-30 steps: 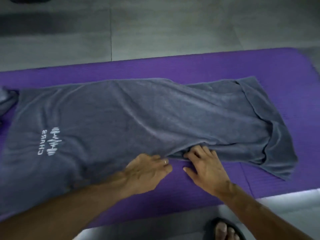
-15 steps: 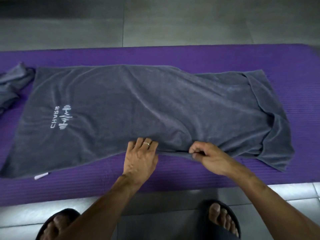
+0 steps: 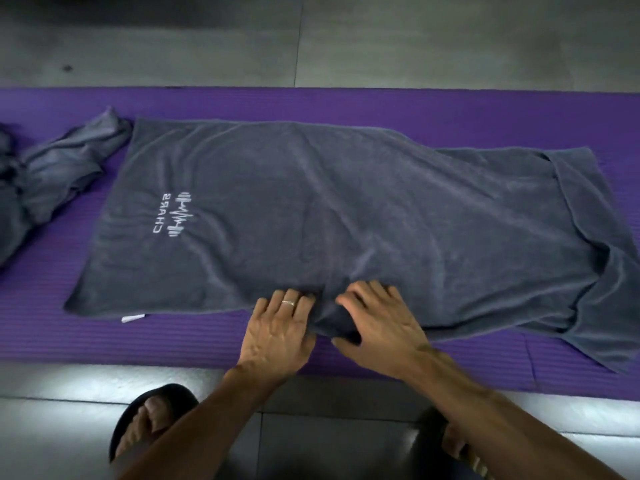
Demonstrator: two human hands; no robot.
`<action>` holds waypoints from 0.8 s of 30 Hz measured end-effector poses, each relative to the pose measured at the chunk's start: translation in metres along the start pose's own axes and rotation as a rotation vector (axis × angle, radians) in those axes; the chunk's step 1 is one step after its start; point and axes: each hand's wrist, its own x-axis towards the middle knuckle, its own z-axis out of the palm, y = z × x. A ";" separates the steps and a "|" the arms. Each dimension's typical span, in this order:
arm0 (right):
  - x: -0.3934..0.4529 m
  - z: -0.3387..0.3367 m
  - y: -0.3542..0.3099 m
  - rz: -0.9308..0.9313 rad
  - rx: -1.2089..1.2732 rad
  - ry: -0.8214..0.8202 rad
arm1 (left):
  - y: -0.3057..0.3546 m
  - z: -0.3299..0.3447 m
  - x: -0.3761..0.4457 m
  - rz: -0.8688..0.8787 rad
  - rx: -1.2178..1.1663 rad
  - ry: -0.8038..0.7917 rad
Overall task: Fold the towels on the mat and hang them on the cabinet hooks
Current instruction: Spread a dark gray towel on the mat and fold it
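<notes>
- Mat [image 3: 346, 102]: purple, ribbed, running across the whole width of the frame on a grey tiled floor [image 3: 381, 39].
- Towel [image 3: 346, 216]: dark grey, spread lengthwise over the mat from left of centre to the right edge of the frame; its surface is creased, and its right end is turned over on itself in a loose flap.
- Logo [image 3: 175, 214]: white lettering with a barbell-and-wave mark, on the towel's left part, seen sideways.
- Tag [image 3: 132, 318]: small and white, sticking out from the towel's near edge at lower left, lying on the mat.
- Second towel [image 3: 52, 174]: same grey, crumpled in a heap at the left edge of the frame, on the mat, just beside the spread towel's far left corner.
- Left hand [image 3: 280, 332]: at lower centre, palm down, fingers fairly straight, their tips on the towel's near edge; a ring shows on one finger.
- Right hand [image 3: 375, 327]: just beside the left one, thumb and fingers curled around a bunched fold of the towel's near edge, gripping it.
- Both forearms enter from the bottom of the frame.
- Sandals: a dark one [image 3: 149, 420] at lower left and another [image 3: 446, 441] at lower right, each on a foot, on the floor beside the mat's near edge.
</notes>
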 end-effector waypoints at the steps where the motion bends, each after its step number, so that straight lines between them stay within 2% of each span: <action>1: 0.005 0.005 -0.003 -0.029 -0.019 0.007 | -0.007 0.002 -0.004 -0.009 0.010 0.026; 4: 0.011 0.017 -0.008 -0.157 -0.075 0.053 | -0.019 0.002 -0.012 0.024 0.013 0.121; 6: 0.007 0.023 -0.006 -0.234 -0.072 0.105 | -0.022 -0.003 -0.019 0.152 -0.030 0.156; 8: 0.001 0.026 -0.003 -0.238 -0.029 0.106 | -0.022 -0.011 -0.030 0.281 -0.039 0.116; 10: -0.004 0.030 0.001 -0.211 -0.002 0.082 | -0.028 -0.011 -0.037 0.219 0.003 0.070; 12: -0.005 0.031 0.001 -0.177 0.010 0.073 | -0.035 -0.006 -0.039 0.004 0.036 0.038; 14: -0.002 0.030 -0.003 -0.160 -0.008 0.073 | -0.039 -0.004 -0.040 -0.120 0.045 0.009; 16: 0.004 0.028 -0.011 -0.205 -0.022 0.066 | -0.042 -0.007 -0.044 -0.121 0.042 -0.006; 20: 0.024 0.033 -0.038 -0.386 -0.001 0.011 | -0.061 -0.017 -0.056 0.055 0.075 -0.114; 24: 0.040 0.041 -0.053 -0.415 0.001 -0.010 | -0.073 -0.026 -0.056 0.025 0.119 -0.165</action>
